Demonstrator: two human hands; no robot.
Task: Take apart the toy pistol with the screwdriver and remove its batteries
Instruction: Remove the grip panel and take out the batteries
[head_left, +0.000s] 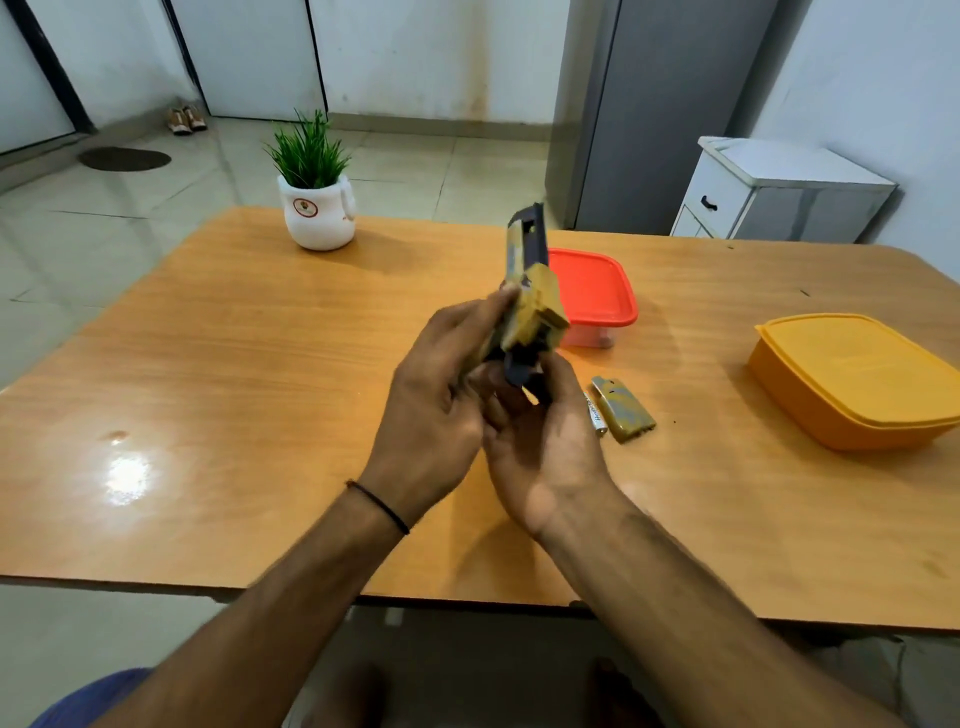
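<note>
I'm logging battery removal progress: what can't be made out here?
Head view: grip of toy pistol, covered by left hand and right hand; any batteries inside unseen.
Head view: battery label, too small and blurred.
Head view: red box and yellow box contents, hidden by lids.

The room is bright. A white shiny spot glares on the desk (127, 475). Both hands look blurry. Edges bend.

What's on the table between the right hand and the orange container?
Head view: a battery and a camouflage cover piece, side by side, nearer the right hand than the orange container.
</note>
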